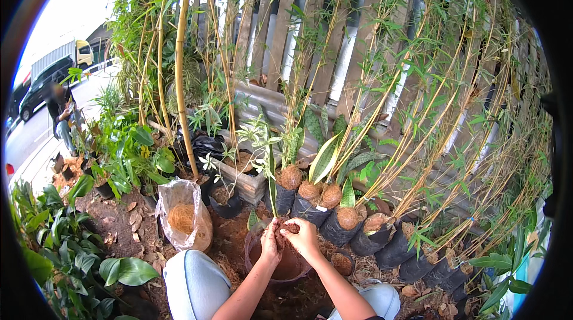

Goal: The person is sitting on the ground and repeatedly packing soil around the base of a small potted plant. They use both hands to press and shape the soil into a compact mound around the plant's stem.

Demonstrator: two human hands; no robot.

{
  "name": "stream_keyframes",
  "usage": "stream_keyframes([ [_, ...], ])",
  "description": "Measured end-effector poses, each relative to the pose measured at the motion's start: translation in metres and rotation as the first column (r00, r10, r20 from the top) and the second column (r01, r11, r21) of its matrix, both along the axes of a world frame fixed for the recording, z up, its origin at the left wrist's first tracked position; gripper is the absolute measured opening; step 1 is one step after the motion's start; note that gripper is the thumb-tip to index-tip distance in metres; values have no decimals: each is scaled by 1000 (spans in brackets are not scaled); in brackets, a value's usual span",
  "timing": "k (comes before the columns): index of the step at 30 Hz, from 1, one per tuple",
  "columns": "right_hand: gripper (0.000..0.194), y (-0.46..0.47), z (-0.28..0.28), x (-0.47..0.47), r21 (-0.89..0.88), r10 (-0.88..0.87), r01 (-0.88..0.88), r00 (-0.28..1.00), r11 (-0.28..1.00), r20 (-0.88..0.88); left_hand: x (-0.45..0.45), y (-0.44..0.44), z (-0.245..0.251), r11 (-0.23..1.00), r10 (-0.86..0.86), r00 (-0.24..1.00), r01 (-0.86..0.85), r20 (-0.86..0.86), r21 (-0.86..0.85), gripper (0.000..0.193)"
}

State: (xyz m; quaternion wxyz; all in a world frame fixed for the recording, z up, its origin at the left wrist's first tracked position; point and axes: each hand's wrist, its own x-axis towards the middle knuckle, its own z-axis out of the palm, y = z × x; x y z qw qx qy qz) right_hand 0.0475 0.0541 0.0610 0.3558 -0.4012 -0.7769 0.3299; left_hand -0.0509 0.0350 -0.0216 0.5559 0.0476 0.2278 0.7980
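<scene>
My left hand (pixel 271 240) is closed around the base of an upright snake plant leaf (pixel 272 177), with brown soil about its lower end. Against that clump of soil (pixel 286 233) my right hand (pixel 304 236) presses from the right, fingers curled around it. Both hands are above a round plastic pot (pixel 291 268) with soil inside, between my knees. Left of the pot stands a clear plastic bag (pixel 183 212) holding brown coconut fibre (pixel 184 219). Just right of the pot is a small container of brown material (pixel 342 262).
Black polybags (pixel 335 226) with fibre balls and plants line a slatted wooden fence (pixel 322 51). Bamboo stems (pixel 181 65) rise behind. Leafy plants (pixel 130 271) crowd the left. A seated person (pixel 65 116) is by the road at far left, near a parked dark car (pixel 47 83).
</scene>
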Motion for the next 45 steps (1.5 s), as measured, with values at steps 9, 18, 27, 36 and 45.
stream_keyframes([
  [9, 28, -8, 5, 5, 183, -41, 37, 999, 982, 22, 4, 4, -1, 1000, -17, 999, 17, -30, 2, 29],
  [18, 25, 2, -8, 9, 40, -22, 29, 986, 999, -166, 7, -7, 12, 997, -64, 995, 67, -75, 43, 34],
  [27, 23, -4, -4, 21, -70, 18, -27, 992, 997, -124, 5, -6, 9, 999, -26, 996, 29, -91, 36, 32],
  [36, 24, -11, -26, 20, 63, -46, 53, 992, 997, -115, 5, -7, 8, 999, 15, 996, -12, -91, 34, 28],
  [45, 19, -28, -10, 19, 167, -88, 87, 996, 982, -5, 10, -7, 1, 998, -1, 998, 4, -62, 59, 27],
])
